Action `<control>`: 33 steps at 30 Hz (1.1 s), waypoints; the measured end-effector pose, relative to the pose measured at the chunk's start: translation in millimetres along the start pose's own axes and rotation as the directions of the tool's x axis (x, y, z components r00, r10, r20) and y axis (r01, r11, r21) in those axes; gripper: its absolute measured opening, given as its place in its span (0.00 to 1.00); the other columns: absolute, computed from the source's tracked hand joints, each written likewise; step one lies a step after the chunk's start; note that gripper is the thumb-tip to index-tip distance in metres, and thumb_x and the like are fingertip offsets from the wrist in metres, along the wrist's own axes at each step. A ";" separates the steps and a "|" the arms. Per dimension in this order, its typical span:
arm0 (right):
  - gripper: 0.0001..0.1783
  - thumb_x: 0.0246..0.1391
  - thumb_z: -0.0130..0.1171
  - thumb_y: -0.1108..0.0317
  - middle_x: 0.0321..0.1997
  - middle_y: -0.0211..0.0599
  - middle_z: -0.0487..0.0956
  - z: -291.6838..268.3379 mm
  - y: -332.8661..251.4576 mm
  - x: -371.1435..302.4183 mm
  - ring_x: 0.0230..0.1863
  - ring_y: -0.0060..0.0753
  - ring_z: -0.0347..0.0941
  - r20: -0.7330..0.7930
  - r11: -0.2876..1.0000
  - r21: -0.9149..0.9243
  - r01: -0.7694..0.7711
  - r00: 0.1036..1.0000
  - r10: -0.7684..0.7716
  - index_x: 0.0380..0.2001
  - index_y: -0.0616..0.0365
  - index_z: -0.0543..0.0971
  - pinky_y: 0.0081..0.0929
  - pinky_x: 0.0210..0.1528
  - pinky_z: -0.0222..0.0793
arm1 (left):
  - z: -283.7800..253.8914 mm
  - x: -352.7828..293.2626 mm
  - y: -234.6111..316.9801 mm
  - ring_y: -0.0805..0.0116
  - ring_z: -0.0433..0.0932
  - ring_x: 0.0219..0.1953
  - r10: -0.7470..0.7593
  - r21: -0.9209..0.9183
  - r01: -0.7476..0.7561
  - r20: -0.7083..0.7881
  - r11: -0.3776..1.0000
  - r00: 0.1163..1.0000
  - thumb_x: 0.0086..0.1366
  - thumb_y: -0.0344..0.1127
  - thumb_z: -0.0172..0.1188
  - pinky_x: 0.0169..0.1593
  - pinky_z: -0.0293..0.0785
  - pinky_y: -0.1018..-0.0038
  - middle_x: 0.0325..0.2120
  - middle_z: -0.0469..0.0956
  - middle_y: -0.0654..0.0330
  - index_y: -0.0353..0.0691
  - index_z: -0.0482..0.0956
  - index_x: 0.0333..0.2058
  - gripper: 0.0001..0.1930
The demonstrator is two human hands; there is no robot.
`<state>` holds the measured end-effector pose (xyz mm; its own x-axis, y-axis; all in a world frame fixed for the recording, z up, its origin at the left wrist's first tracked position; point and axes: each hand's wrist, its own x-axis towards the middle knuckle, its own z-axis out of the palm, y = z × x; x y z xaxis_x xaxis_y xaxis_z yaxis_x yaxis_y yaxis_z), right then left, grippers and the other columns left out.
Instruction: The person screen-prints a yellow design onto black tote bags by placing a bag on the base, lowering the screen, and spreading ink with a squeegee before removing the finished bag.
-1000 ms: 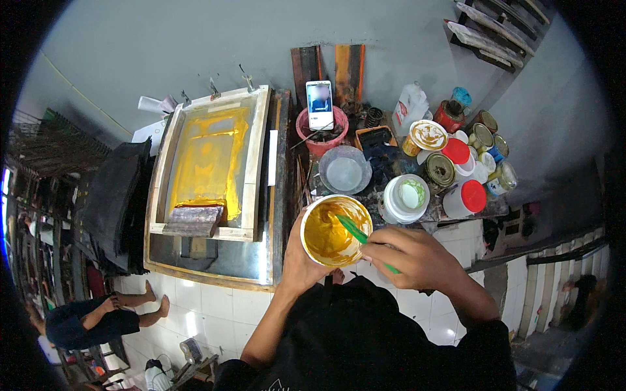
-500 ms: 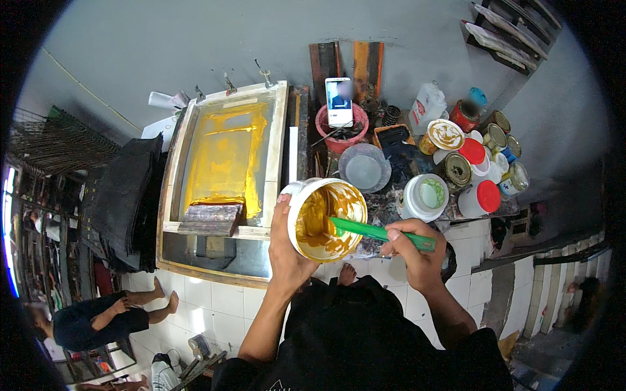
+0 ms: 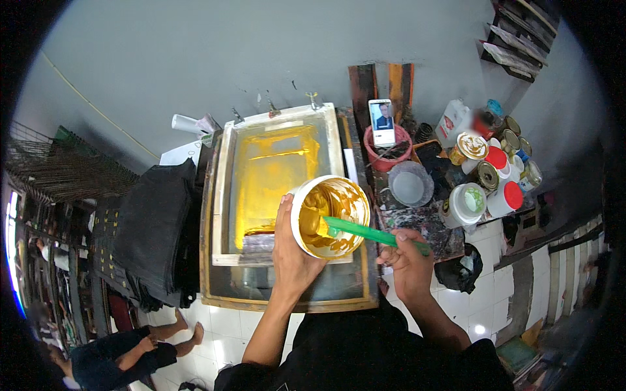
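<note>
My left hand (image 3: 293,266) is closed round the side of a white tub (image 3: 354,199), tilted so its inside shows. Thick mustard-yellow ink (image 3: 311,219) lies in it and smears the walls. In my right hand (image 3: 413,268) is a green flat stick (image 3: 372,233), its far end dipped into the ink. The tub is held above the near right part of a screen-printing frame (image 3: 220,195), whose mesh is coated with yellow ink. A squeegee (image 3: 258,245) rests at the near end of the mesh, partly hidden by my left hand.
Right of the frame stand a pink bucket (image 3: 372,158) with a phone (image 3: 382,124) propped on it, a grey bowl (image 3: 411,184) and several paint tubs and cans (image 3: 497,158). Dark stacked sheets (image 3: 153,228) stand at left. Another person (image 3: 111,355) is at lower left.
The view has shifted, so the frame and bench sit farther right. The tub is now over the frame's near right part. The green stick still dips into the ink.
</note>
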<state>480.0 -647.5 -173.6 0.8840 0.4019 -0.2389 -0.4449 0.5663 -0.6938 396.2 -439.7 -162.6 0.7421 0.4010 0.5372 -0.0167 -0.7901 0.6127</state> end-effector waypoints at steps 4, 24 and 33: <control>0.12 0.66 0.58 0.68 0.33 0.45 0.82 40.4 22.1 4.8 0.29 0.36 0.81 -0.009 0.996 0.037 0.086 0.996 -0.086 0.43 0.67 0.77 0.37 0.36 0.82 | -35.4 16.1 -27.3 0.39 0.67 0.66 -0.129 -0.108 0.127 -0.010 0.986 0.992 0.42 0.38 0.85 0.69 0.64 0.56 0.64 0.66 0.38 0.30 0.58 0.67 0.57; 0.15 0.66 0.57 0.69 0.42 0.46 0.82 129.2 91.5 115.1 0.43 0.38 0.82 0.166 0.681 -0.626 0.380 0.918 -0.360 0.53 0.66 0.75 0.34 0.46 0.80 | -168.8 43.6 -114.4 0.49 0.73 0.61 -0.204 0.207 0.246 -0.203 0.947 0.958 0.41 0.28 0.80 0.67 0.65 0.62 0.60 0.71 0.43 0.29 0.64 0.65 0.50; 0.10 0.52 0.58 0.70 0.40 0.41 0.75 164.0 187.0 149.4 0.46 0.43 0.74 0.895 -0.370 -0.232 0.900 0.346 0.281 0.38 0.62 0.79 0.34 0.48 0.77 | -183.5 26.8 -125.5 0.55 0.72 0.63 -0.353 0.094 0.384 -0.242 0.919 0.904 0.41 0.28 0.79 0.68 0.65 0.64 0.61 0.70 0.45 0.30 0.59 0.68 0.55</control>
<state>505.3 -363.6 -227.6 0.0524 0.9422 0.3308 0.9932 -0.0148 -0.1154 295.2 -244.7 -118.8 0.5143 0.7534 0.4098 0.3323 -0.6156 0.7146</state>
